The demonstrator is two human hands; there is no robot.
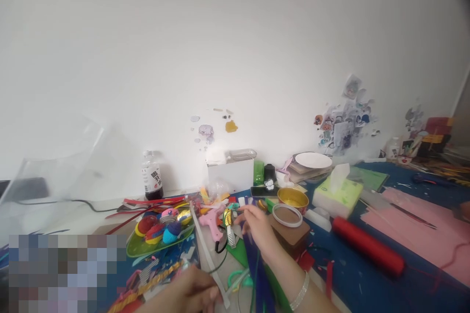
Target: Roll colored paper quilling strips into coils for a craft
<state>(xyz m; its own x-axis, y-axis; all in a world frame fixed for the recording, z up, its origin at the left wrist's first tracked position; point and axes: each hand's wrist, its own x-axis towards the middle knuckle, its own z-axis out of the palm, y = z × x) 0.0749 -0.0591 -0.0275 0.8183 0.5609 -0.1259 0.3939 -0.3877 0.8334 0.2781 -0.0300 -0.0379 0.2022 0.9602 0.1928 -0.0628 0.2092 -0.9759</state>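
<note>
My left hand (193,289) is low in the view, its fingers closed at the lower end of a long white strip (204,234). The strip runs up and away past a pink glue gun (212,222). My right hand (254,225) reaches forward with its fingers apart and slightly bent. Its fingertips are beside a shiny gold band (228,216) and a silver ridged piece (231,237); whether they touch is unclear. Between my hands lie green-handled scissors (240,279) and dark blue strips (253,259).
A green tray (137,250) holds several colourful ball-like pieces. Right of my hand are a gold tin (293,196), a white ring (274,215) on a brown box (290,234), a tissue pack (338,195) and a red roll (367,244). A bottle (152,176) stands against the wall.
</note>
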